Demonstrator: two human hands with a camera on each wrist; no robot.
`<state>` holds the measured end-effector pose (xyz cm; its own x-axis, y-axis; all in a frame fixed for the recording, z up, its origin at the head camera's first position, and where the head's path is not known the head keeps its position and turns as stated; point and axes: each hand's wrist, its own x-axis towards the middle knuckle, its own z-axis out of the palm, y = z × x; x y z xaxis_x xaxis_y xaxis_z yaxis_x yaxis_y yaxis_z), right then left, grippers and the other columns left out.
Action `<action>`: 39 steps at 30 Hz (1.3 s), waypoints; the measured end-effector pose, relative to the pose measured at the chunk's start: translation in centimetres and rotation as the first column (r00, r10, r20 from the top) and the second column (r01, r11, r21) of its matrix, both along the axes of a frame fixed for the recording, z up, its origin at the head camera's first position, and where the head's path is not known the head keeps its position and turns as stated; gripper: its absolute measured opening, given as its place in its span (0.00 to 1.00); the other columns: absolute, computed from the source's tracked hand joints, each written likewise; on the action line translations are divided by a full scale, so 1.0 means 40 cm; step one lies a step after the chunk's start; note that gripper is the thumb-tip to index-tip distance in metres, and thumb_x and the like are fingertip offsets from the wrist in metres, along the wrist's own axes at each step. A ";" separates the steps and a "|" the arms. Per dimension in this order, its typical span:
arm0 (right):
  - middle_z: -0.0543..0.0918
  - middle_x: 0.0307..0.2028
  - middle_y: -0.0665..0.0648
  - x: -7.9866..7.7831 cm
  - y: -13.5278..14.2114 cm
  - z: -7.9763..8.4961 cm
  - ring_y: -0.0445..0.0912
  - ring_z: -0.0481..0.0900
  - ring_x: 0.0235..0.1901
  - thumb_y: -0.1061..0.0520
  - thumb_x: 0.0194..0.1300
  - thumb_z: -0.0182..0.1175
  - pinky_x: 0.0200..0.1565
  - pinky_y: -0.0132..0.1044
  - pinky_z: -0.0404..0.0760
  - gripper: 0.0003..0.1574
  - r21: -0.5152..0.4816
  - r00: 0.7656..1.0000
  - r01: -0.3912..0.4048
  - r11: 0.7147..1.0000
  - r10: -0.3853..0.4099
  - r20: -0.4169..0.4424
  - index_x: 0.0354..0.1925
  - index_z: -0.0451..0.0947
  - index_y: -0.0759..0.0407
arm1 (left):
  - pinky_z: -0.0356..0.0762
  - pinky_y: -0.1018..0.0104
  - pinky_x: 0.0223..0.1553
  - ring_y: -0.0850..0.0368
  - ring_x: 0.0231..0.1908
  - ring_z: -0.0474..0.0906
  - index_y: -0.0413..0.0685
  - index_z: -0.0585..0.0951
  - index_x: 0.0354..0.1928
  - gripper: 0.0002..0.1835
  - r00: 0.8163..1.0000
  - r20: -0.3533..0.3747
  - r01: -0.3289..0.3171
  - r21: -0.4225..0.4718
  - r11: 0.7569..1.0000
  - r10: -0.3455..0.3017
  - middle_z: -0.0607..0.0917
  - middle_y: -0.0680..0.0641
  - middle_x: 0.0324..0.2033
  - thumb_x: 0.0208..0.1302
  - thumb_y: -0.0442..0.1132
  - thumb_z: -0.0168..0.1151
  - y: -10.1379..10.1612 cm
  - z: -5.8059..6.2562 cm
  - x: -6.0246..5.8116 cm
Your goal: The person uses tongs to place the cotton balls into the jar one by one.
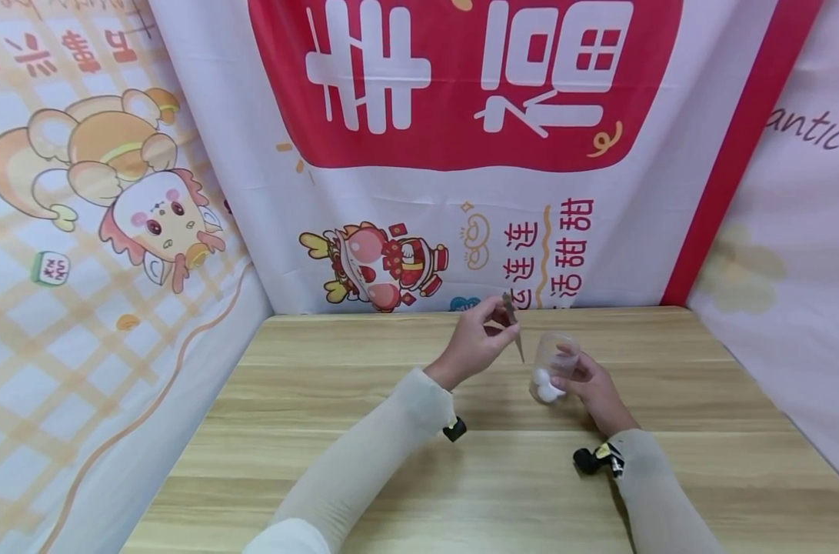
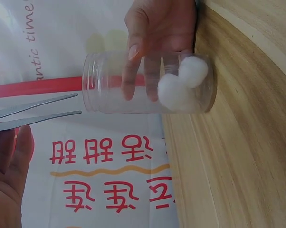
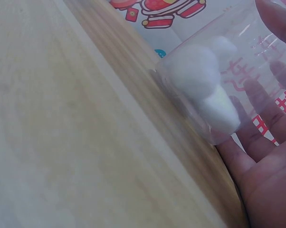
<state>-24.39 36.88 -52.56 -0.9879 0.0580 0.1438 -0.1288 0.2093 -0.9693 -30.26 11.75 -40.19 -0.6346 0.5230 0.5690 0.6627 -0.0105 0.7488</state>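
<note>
My left hand (image 1: 476, 342) pinches metal tweezers (image 2: 48, 101) between thumb and fingers. Their two tips are apart, pointing at the jar's mouth from just outside it, with nothing between them. A clear plastic jar (image 2: 98, 85) with an uncovered mouth is held by my right hand (image 1: 602, 396), thumb on one side and fingers round the other. White cotton balls (image 2: 194, 71) lie at the bottom of the jar, pressed against each other. The jar is roughly upright, its base at the tabletop; whether it touches the wood I cannot tell.
The wooden table (image 1: 322, 431) ends at a white and red printed cloth (image 1: 281, 231) hanging along its back edge. More printed cloth (image 1: 114, 323) hangs at the left, and another sheet (image 1: 793, 323) at the right. Black wrist cameras (image 1: 454, 428) sit on both sleeves.
</note>
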 end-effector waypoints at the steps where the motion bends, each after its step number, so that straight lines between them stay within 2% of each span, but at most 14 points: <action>1: 0.71 0.64 0.61 0.000 0.000 -0.001 0.44 0.73 0.57 0.48 0.58 0.71 0.53 0.27 0.72 0.45 -0.004 1.000 -0.001 1.000 0.000 -0.004 0.70 0.64 0.49 | 0.82 0.69 0.41 0.61 0.41 0.80 0.49 0.76 0.46 0.10 1.000 -0.003 0.003 0.001 1.000 -0.003 0.80 0.51 0.39 0.66 0.33 0.63 -0.002 0.000 0.001; 9: 0.69 0.65 0.61 -0.001 0.001 -0.003 0.40 0.74 0.55 0.51 0.59 0.70 0.52 0.25 0.73 0.44 -0.019 1.000 -0.008 1.000 0.008 -0.012 0.70 0.64 0.50 | 0.84 0.66 0.39 0.61 0.40 0.80 0.48 0.77 0.45 0.09 0.999 -0.034 0.020 0.004 1.000 -0.020 0.80 0.50 0.38 0.66 0.34 0.64 -0.021 -0.004 0.011; 15: 0.72 0.63 0.61 -0.002 0.003 -0.001 0.40 0.75 0.54 0.51 0.60 0.70 0.52 0.25 0.73 0.44 -0.025 1.000 -0.008 1.000 0.007 -0.017 0.70 0.62 0.53 | 0.83 0.69 0.39 0.61 0.39 0.80 0.48 0.77 0.45 0.09 0.998 -0.057 0.007 -0.026 1.000 -0.008 0.81 0.49 0.38 0.65 0.33 0.64 -0.033 0.000 0.023; 19: 0.73 0.62 0.60 -0.001 0.004 -0.002 0.40 0.75 0.54 0.51 0.60 0.70 0.52 0.24 0.73 0.46 -0.030 1.000 -0.009 1.000 0.009 -0.009 0.71 0.61 0.54 | 0.83 0.68 0.39 0.60 0.39 0.80 0.46 0.76 0.45 0.09 0.999 -0.039 -0.007 -0.043 0.999 0.006 0.81 0.47 0.38 0.65 0.30 0.63 -0.042 0.008 0.040; 24: 0.72 0.62 0.59 0.000 0.001 -0.005 0.40 0.75 0.54 0.52 0.60 0.70 0.52 0.25 0.73 0.44 -0.037 1.000 -0.010 0.999 0.009 -0.004 0.70 0.62 0.54 | 0.83 0.67 0.40 0.59 0.39 0.80 0.43 0.76 0.44 0.09 1.000 -0.020 -0.011 -0.048 0.999 0.010 0.81 0.43 0.38 0.64 0.28 0.63 -0.062 0.034 0.074; 27: 0.73 0.61 0.59 -0.002 0.000 -0.005 0.40 0.75 0.54 0.52 0.60 0.70 0.52 0.25 0.73 0.43 -0.036 1.000 -0.006 0.999 0.006 -0.005 0.70 0.63 0.52 | 0.83 0.65 0.40 0.59 0.39 0.80 0.44 0.77 0.44 0.08 1.000 -0.014 -0.016 -0.050 0.999 0.015 0.81 0.44 0.38 0.65 0.30 0.63 -0.068 0.029 0.072; 31: 0.73 0.61 0.59 -0.004 0.001 -0.005 0.40 0.75 0.54 0.52 0.60 0.70 0.52 0.25 0.73 0.44 -0.038 1.000 -0.012 0.999 0.011 -0.016 0.70 0.63 0.53 | 0.84 0.63 0.40 0.60 0.39 0.80 0.48 0.77 0.44 0.08 1.000 -0.022 -0.007 -0.035 0.999 0.006 0.81 0.47 0.38 0.65 0.32 0.64 -0.073 -0.002 0.046; 34: 0.74 0.60 0.59 -0.003 0.000 -0.002 0.41 0.75 0.54 0.52 0.60 0.70 0.52 0.25 0.74 0.44 -0.041 1.000 -0.013 0.999 0.012 -0.017 0.70 0.63 0.52 | 0.84 0.65 0.39 0.60 0.39 0.80 0.48 0.77 0.45 0.08 1.000 -0.030 0.005 -0.027 1.000 -0.005 0.81 0.48 0.38 0.66 0.33 0.63 -0.082 -0.013 0.039; 39: 0.75 0.59 0.60 0.001 -0.001 0.005 0.43 0.75 0.54 0.50 0.59 0.71 0.52 0.26 0.73 0.44 -0.029 1.000 -0.004 1.000 0.005 0.006 0.70 0.64 0.49 | 0.83 0.66 0.41 0.59 0.40 0.80 0.48 0.76 0.46 0.09 1.000 0.010 -0.017 -0.053 0.998 0.017 0.81 0.48 0.39 0.66 0.33 0.63 -0.100 -0.002 0.059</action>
<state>-24.34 36.86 -52.37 -0.9890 0.0577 0.1361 -0.1237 0.1803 -0.9758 -27.91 7.74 -40.26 -0.6495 0.5415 0.5337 0.6545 0.0409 0.7549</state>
